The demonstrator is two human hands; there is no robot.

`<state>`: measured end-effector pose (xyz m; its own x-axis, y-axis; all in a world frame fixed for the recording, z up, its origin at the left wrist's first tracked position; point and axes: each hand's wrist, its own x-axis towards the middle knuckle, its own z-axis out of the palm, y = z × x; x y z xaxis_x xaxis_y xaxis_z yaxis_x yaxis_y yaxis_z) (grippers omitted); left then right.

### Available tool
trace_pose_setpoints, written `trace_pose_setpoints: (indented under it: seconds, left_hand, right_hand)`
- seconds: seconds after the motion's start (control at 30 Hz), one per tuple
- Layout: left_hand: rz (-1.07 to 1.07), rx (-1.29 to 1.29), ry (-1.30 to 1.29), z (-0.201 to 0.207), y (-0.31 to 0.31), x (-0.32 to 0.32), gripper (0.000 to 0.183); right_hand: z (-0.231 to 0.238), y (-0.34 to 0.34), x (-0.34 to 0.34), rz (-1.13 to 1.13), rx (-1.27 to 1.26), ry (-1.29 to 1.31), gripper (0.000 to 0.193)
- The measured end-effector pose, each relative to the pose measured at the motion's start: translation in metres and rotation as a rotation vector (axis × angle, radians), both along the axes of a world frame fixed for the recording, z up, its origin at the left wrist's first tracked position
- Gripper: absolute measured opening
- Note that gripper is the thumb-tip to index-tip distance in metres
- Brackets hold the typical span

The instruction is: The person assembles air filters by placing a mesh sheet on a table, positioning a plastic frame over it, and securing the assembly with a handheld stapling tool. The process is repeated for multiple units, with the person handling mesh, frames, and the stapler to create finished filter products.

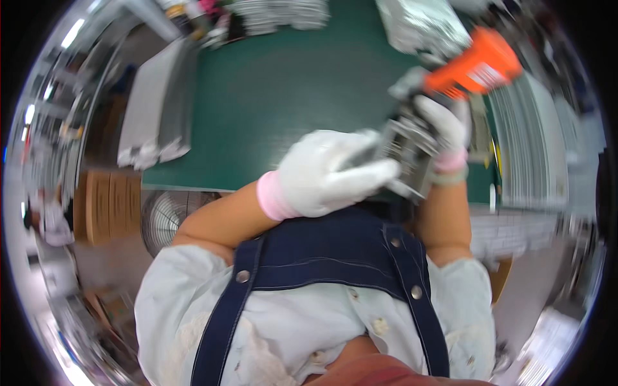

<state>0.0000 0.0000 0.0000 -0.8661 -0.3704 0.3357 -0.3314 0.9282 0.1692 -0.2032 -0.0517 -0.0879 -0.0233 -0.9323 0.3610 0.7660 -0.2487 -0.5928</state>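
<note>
My right hand (444, 128), in a white glove with a pink cuff, is closed round a hand tool (475, 67) with an orange body and a grey metal frame. The tool is tilted, its orange part to the upper right and its metal end toward my chest. My left hand (325, 170), gloved the same way, reaches in from the left with thumb and fingers closed on a grey piece (364, 156) at the metal end. Motion blurs that spot, so I cannot tell whether the piece belongs to the tool.
Below my hands lies a green-topped table (277, 83). A stack of flat pale sheets (158, 103) stands at its left, another stack (531, 141) at its right. Silvery wrapped packs (425, 26) and folded white material (277, 13) lie at the back. A fan (168, 222) stands below the left front edge.
</note>
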Motion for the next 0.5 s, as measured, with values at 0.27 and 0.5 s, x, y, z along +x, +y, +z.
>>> trace_pose_setpoints:
  seconds: [0.27, 0.5]
  left_hand:
    - [1.242, -0.446, 0.081, 0.019, -0.041, 0.106, 0.045]
    - [1.638, 0.422, -0.212, -0.053, -0.039, 0.382, 0.073]
  right_hand:
    - [0.138, -0.035, -0.300, -0.252, 0.020, 0.470, 0.033]
    - [0.154, -0.096, -0.292, -0.956, -0.479, 1.306, 0.039]
